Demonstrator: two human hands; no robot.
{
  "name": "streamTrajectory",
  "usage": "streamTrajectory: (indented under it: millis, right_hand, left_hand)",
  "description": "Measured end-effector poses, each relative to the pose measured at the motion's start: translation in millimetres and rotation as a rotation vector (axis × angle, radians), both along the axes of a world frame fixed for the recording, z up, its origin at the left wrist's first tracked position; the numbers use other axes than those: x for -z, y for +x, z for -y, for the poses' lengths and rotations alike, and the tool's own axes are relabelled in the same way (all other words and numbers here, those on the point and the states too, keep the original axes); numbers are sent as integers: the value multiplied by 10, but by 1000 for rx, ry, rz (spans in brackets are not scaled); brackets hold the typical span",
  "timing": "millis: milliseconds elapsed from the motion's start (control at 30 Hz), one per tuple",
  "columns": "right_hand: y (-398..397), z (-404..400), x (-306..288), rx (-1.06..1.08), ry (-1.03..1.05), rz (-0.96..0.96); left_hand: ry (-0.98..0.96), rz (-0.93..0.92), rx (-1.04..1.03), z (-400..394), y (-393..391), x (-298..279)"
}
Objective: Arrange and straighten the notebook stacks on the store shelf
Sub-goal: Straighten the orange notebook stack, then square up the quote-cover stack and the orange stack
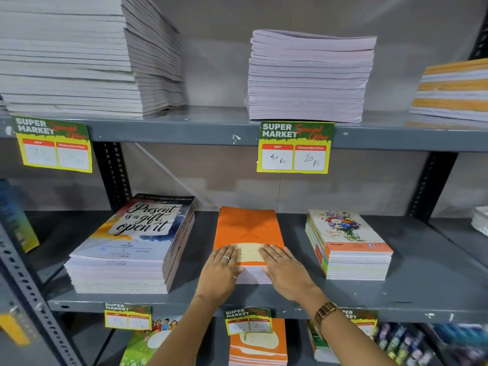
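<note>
An orange notebook stack (247,228) sits in the middle of the grey middle shelf (412,294). My left hand (220,272) lies flat on its front left corner, with the thumb against the front edge. My right hand (284,270) rests flat on its front right corner, fingers spread over the cream label. To the left is a taller stack with a "Present is a gift, open it" cover (132,244), its top books slightly skewed. A flower-cover stack (348,244) stands to the right.
The upper shelf holds a tall leaning pile (79,56), a lilac pile (309,77) and an orange-striped pile (454,91). Price tags (294,147) hang from the shelf edges. More notebooks (257,344) lie on the lower shelf. A perforated upright (34,299) stands at the left.
</note>
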State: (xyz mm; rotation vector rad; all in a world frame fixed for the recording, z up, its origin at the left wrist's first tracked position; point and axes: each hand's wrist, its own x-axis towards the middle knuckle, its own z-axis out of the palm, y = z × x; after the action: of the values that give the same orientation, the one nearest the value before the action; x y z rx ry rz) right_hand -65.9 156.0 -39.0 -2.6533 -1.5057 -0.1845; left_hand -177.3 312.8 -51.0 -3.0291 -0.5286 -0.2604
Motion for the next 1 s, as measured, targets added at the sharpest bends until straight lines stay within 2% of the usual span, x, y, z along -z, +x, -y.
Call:
streamTrajectory:
  millis: [100,233,333,500,733,1000]
  right_hand:
    - [4,-2,-43,-29,2,43]
    - [-63,-119,-152,-62,112,0]
    - [-179,-312,-215,-105,120,16]
    - [-491,-761,-261,-182,153,20]
    - [-954,-1435,-314,-278,169,15]
    - [-1289,-2022,-351,-332,77,-52]
  left_hand:
    - [36,2,9,-109,-66,7]
    - [142,25,-29,-436,-269,-135]
    - [148,38,-69,-698,-496,-301]
    - [208,34,-16,-1160,-974,-374]
    - [73,19,-59,-1646,-1497,-360]
    - [-42,14,-123,-2034,-1638,-317]
